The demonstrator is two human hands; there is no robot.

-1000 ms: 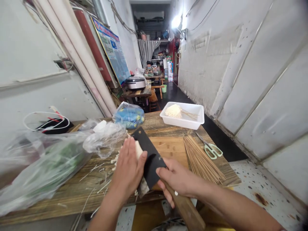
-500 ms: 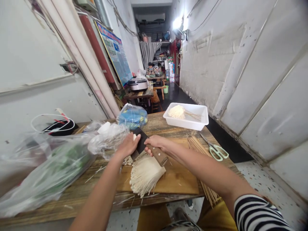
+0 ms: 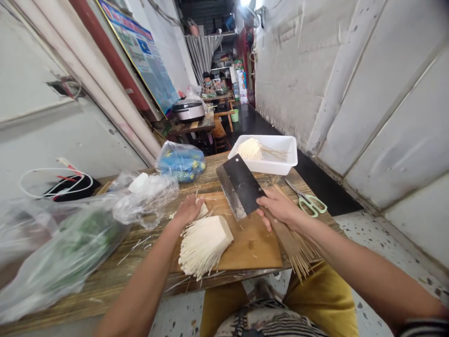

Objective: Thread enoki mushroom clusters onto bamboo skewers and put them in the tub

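Note:
My right hand [image 3: 275, 209] grips the wooden handle of a black cleaver [image 3: 242, 187], its broad blade raised over the right part of the wooden cutting board [image 3: 252, 248]. At the board's back left, my left hand [image 3: 190, 209] is closed over a small pale piece of enoki mushroom [image 3: 202, 211]. A large bunch of enoki mushrooms [image 3: 205, 245] lies on the left half of the board, its cut base facing right. Bamboo skewers [image 3: 301, 260] lie in a bundle by the board's right edge, partly behind the cleaver handle.
Behind the board stands a white tray [image 3: 280, 164] holding mushrooms and skewers. Green-handled scissors [image 3: 311, 205] lie at the right. Plastic bags [image 3: 80, 238] and a blue bag [image 3: 182, 164] are on the left. A person [image 3: 208, 84] sits far back.
The cleaver has moved right with my right hand, away from my left hand and the mushrooms. My left hand stays near the board's back left. The camera view has tilted down.

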